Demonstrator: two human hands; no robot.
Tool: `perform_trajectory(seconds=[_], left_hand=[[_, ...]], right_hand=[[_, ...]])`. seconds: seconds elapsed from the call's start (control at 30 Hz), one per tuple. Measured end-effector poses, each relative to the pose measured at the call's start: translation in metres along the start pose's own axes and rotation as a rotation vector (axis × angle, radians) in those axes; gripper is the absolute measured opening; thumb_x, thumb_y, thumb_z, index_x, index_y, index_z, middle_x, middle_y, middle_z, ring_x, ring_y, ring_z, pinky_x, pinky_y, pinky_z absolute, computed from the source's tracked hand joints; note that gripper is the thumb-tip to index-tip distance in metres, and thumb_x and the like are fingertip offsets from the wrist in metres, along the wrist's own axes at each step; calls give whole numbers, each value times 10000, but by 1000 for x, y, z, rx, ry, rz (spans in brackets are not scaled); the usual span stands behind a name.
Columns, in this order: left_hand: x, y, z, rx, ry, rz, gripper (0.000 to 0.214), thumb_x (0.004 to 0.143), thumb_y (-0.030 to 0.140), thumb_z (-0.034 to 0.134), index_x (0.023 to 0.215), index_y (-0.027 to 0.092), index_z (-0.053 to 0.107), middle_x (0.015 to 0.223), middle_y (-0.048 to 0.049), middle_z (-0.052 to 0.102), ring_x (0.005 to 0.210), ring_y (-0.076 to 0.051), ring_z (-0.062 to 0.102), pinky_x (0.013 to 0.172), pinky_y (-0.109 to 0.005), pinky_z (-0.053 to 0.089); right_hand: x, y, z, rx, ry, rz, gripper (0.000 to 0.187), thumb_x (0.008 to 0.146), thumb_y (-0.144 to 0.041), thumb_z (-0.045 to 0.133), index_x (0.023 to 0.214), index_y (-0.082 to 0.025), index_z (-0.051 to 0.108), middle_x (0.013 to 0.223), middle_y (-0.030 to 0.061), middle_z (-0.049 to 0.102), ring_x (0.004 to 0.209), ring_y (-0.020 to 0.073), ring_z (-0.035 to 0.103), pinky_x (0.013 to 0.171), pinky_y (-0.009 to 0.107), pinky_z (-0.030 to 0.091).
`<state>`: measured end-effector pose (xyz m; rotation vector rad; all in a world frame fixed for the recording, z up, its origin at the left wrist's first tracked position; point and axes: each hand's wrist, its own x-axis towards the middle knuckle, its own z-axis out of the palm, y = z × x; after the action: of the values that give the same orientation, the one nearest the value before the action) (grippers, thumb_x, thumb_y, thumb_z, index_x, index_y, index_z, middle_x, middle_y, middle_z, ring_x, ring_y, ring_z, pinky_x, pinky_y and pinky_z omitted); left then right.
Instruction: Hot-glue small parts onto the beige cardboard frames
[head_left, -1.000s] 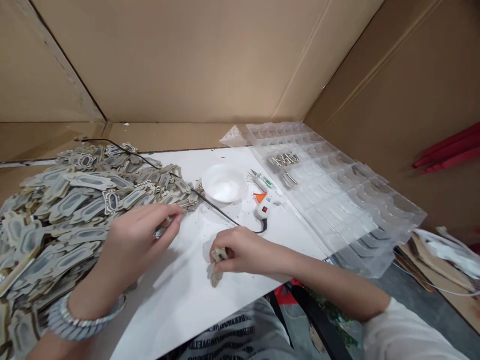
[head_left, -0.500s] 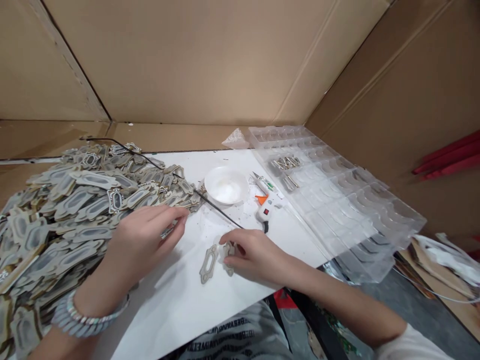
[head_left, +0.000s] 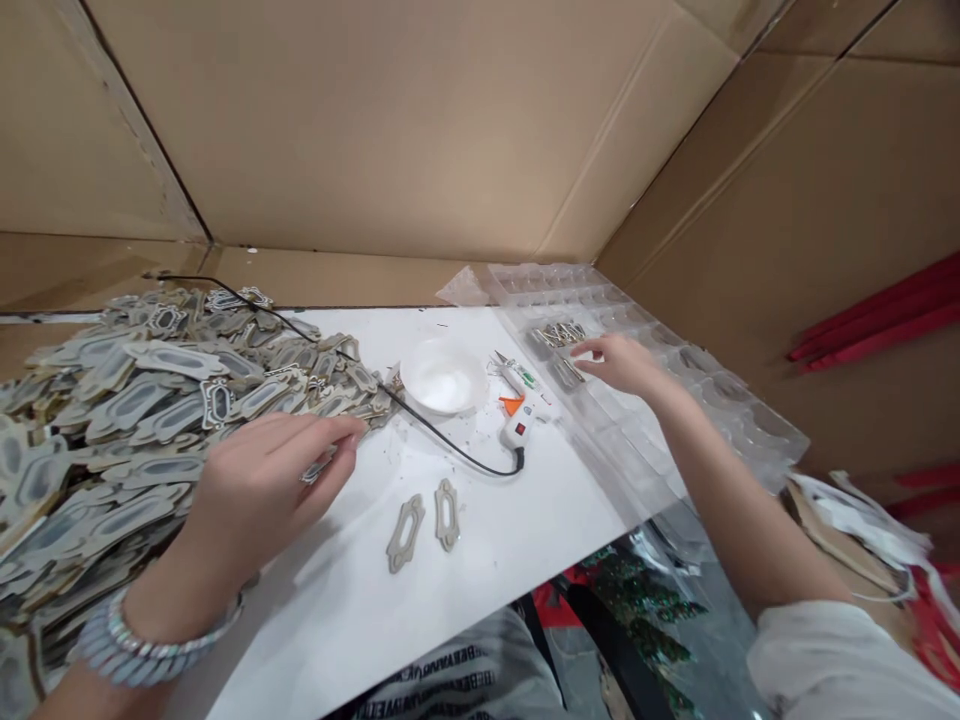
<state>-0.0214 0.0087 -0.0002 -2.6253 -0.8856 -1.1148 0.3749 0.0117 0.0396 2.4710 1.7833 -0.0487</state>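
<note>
My left hand (head_left: 277,480) hovers beside a heap of flat grey oblong frames (head_left: 150,410). Its thumb and index finger are pinched together; what sits between the tips, if anything, is too small to tell. Part of a small ornate piece (head_left: 319,466) shows in the gap behind them. My right hand (head_left: 622,366) is over the clear compartment tray (head_left: 637,450), its thumb and index finger parted next to small metal pieces (head_left: 559,334). Two grey frames, one tilted (head_left: 406,533) and one more upright (head_left: 447,515), lie side by side on the white tabletop.
A white bowl (head_left: 442,376) stands mid-table. To its right lie a pointed tool (head_left: 511,372) and a small white glue gun (head_left: 517,425) with an orange trigger. Its black cord (head_left: 450,440) crosses the table to the heap. Cardboard walls (head_left: 420,130) enclose the back and right.
My right hand has let go of the right-hand grey frame and moved up and right to the tray. The left hand stays near the heap.
</note>
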Motion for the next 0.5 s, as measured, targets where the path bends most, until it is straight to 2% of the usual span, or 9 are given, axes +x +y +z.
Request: perform_trajectory(seconds=[0.1,0.27,0.5], left_hand=[[-1,-2,2,37,18,16,128,890,165,551,877,204,673,722,2,740,617,-160,683,630,-289,511],[-5,-5,6,52,9,32,115,890,166,553,888,182,667,716,-17,738,610,-165,682,612,-294,512],[-5,-5,5,40,-18,14,126,894,159,533,901,209,648,738,-5,745,634,-168,690,623,-303,507]], right_hand=[[18,8,8,-69,-111,-1,177,864,-283,643,992,-220,748,946,61,712,889,227,659,728,297,478],[32,5,11,-167,-264,23,278,952,-394,594,1114,-174,649,1133,68,666,991,198,645,875,406,536],[44,-5,5,-293,-357,9,284,959,-387,591,1153,-184,630,1178,76,644,1015,204,644,871,407,552]])
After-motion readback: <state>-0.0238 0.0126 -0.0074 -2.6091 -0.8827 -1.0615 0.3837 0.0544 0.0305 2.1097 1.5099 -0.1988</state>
